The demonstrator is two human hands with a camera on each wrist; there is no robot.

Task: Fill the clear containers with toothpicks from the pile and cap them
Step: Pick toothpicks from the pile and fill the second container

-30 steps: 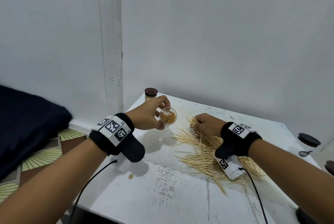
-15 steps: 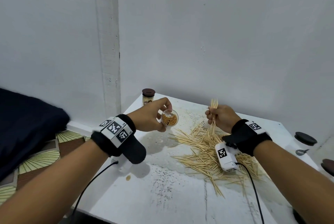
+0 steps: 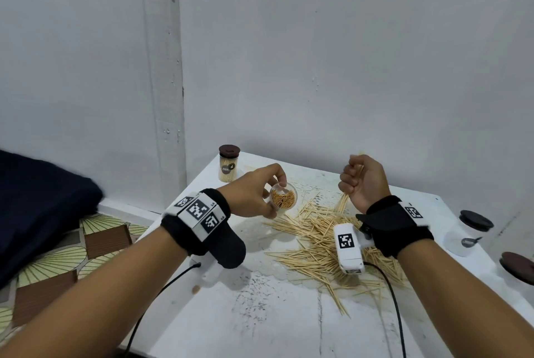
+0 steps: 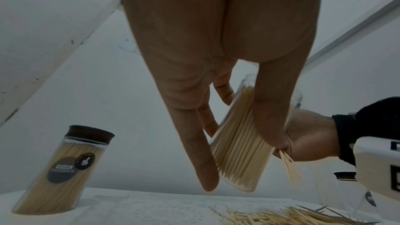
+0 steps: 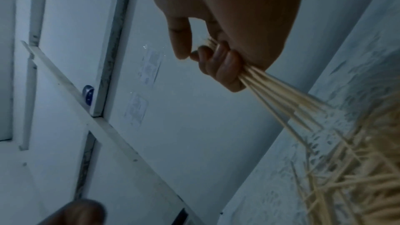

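My left hand [image 3: 260,193] grips an open clear container [image 3: 283,198] nearly full of toothpicks, tilted with its mouth toward me, just above the white table [image 3: 260,314]. From the left wrist the same container [image 4: 240,145] shows between thumb and fingers. To its right my right hand [image 3: 362,180] is raised above the pile [image 3: 323,248], fist closed round a bundle of toothpicks [image 3: 344,201] that fans out below the fist [image 5: 288,102]. The loose pile lies spread across the table's middle and right.
A filled container with a dark brown cap [image 3: 229,163] stands at the table's far left corner by the wall. Two more capped containers [image 3: 474,230] [image 3: 518,271] sit at the right edge. A dark cushion [image 3: 43,207] lies left of the table.
My right hand closed on a bundle in the pile, lifted it and now holds it higher, upright in a fist. The left hand kept the container in about the same place.
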